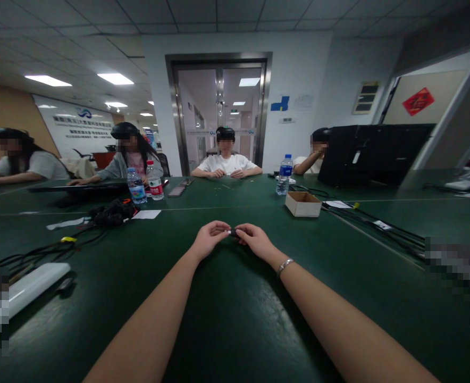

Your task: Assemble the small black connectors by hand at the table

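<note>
Both of my hands meet above the middle of the dark green table (227, 298). Between the fingertips of my right hand (254, 239) is a small dark object (234, 233). My left hand (211, 238) pinches at the other side, where a small light-coloured tip (228, 231) shows against its fingers. Whether the dark and light bits are one piece is too small to tell. A silver bracelet (285, 266) circles my right wrist.
An open cardboard box (303, 205) stands right of my hands, near a water bottle (285, 175). Black cables (113, 213) and two bottles (137, 187) are at the left. More cables (374, 226) run along the right. Several people sit around the table.
</note>
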`<state>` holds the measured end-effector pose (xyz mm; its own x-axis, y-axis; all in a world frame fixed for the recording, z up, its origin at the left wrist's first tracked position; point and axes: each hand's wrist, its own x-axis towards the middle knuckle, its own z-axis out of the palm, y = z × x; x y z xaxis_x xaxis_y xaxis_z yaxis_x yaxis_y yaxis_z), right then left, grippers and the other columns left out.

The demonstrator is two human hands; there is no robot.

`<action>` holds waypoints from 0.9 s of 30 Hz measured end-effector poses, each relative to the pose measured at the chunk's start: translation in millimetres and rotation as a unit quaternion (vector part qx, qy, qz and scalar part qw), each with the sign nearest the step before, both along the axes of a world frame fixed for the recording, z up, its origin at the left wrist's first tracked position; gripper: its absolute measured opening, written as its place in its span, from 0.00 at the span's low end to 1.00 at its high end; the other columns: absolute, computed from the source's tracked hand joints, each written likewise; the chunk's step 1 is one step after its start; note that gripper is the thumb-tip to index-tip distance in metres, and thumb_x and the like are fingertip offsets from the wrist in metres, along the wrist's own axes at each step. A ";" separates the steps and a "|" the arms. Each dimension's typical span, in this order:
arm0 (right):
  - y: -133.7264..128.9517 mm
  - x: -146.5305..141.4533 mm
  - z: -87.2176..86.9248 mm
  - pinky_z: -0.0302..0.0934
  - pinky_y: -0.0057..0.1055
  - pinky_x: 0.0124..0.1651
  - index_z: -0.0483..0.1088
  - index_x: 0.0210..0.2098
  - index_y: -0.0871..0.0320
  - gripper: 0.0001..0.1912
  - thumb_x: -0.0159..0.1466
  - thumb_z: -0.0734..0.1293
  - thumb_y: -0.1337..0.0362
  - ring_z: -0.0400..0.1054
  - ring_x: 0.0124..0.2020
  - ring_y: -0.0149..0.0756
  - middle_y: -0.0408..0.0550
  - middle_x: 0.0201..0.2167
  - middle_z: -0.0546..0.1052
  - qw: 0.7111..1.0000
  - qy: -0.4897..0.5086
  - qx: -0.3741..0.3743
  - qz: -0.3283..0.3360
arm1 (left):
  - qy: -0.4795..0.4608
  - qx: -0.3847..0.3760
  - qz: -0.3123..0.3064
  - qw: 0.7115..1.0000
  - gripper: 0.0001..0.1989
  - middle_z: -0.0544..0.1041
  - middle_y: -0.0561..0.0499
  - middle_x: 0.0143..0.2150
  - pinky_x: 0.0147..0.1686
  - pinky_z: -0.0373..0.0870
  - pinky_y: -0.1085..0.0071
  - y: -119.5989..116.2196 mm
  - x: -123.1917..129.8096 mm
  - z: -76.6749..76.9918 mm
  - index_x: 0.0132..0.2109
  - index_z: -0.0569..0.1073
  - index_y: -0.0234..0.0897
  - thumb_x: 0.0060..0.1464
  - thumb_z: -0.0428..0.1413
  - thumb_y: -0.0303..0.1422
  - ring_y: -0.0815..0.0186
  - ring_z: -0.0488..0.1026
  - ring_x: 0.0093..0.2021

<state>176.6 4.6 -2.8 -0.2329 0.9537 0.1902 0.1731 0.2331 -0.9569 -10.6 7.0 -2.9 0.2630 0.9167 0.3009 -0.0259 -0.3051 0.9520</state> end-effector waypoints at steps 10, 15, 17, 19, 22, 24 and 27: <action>0.8 -0.6 -2.0 0.64 0.24 0.29 0.71 0.41 0.61 0.10 0.61 0.65 0.63 0.68 0.26 0.27 0.44 0.27 0.75 0.999 -0.013 0.021 -0.030 | 0.148 -0.011 0.103 0.983 0.19 0.77 0.46 0.41 0.45 0.68 0.65 0.1 -1.1 0.4 0.41 0.75 0.36 0.50 0.56 0.47 0.61 0.73 0.43; 0.3 -0.5 -2.1 0.64 0.25 0.31 0.71 0.41 0.61 0.10 0.61 0.65 0.63 0.68 0.26 0.27 0.45 0.28 0.75 0.999 -0.024 0.027 -0.037 | 0.252 0.032 0.130 0.958 0.22 0.77 0.47 0.35 0.42 0.66 0.66 -3.7 -1.7 1.9 0.31 0.77 0.37 0.53 0.50 0.50 0.60 0.72 0.38; 0.2 -0.1 -1.7 0.64 0.25 0.31 0.71 0.41 0.61 0.10 0.61 0.65 0.64 0.68 0.26 0.27 0.45 0.28 0.75 0.999 -0.024 0.024 -0.033 | 0.230 0.039 0.126 0.964 0.18 0.77 0.47 0.38 0.44 0.66 0.66 -4.4 -1.4 1.3 0.35 0.77 0.37 0.52 0.53 0.47 0.60 0.72 0.41; 0.2 0.2 -1.3 0.64 0.25 0.31 0.71 0.41 0.61 0.10 0.61 0.65 0.64 0.68 0.26 0.27 0.44 0.27 0.75 0.999 -0.020 0.022 -0.030 | 0.182 0.030 0.106 0.977 0.15 0.77 0.47 0.41 0.46 0.67 0.66 -3.9 -1.1 -0.5 0.40 0.76 0.37 0.50 0.56 0.42 0.61 0.72 0.43; 0.6 0.5 -1.1 0.64 0.25 0.30 0.71 0.41 0.61 0.10 0.61 0.65 0.64 0.68 0.25 0.27 0.44 0.26 0.74 0.999 -0.010 0.021 -0.031 | 0.134 0.022 0.071 0.988 0.14 0.77 0.46 0.43 0.47 0.67 0.66 -2.3 -0.3 -3.0 0.43 0.75 0.37 0.48 0.59 0.36 0.62 0.73 0.44; 0.9 0.5 -1.2 0.64 0.25 0.30 0.71 0.41 0.62 0.10 0.61 0.65 0.64 0.68 0.25 0.27 0.44 0.26 0.74 0.999 -0.009 0.020 -0.034 | 0.127 0.026 0.066 0.989 0.15 0.77 0.46 0.43 0.48 0.67 0.66 -1.7 0.3 -3.3 0.43 0.74 0.37 0.47 0.60 0.35 0.62 0.73 0.44; 1.2 0.5 -1.5 0.64 0.25 0.30 0.71 0.41 0.61 0.11 0.61 0.65 0.63 0.69 0.26 0.27 0.44 0.26 0.74 0.999 -0.013 0.019 -0.037 | 0.142 0.021 0.098 0.985 0.16 0.76 0.46 0.43 0.46 0.67 0.66 -2.5 0.8 -0.9 0.43 0.75 0.37 0.49 0.58 0.41 0.62 0.73 0.43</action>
<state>177.1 5.8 -4.3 -0.1684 0.9604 0.2221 0.2167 0.2558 -0.9421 -9.7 4.5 -3.8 0.1608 0.9465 0.2798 0.3033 -0.3171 0.8986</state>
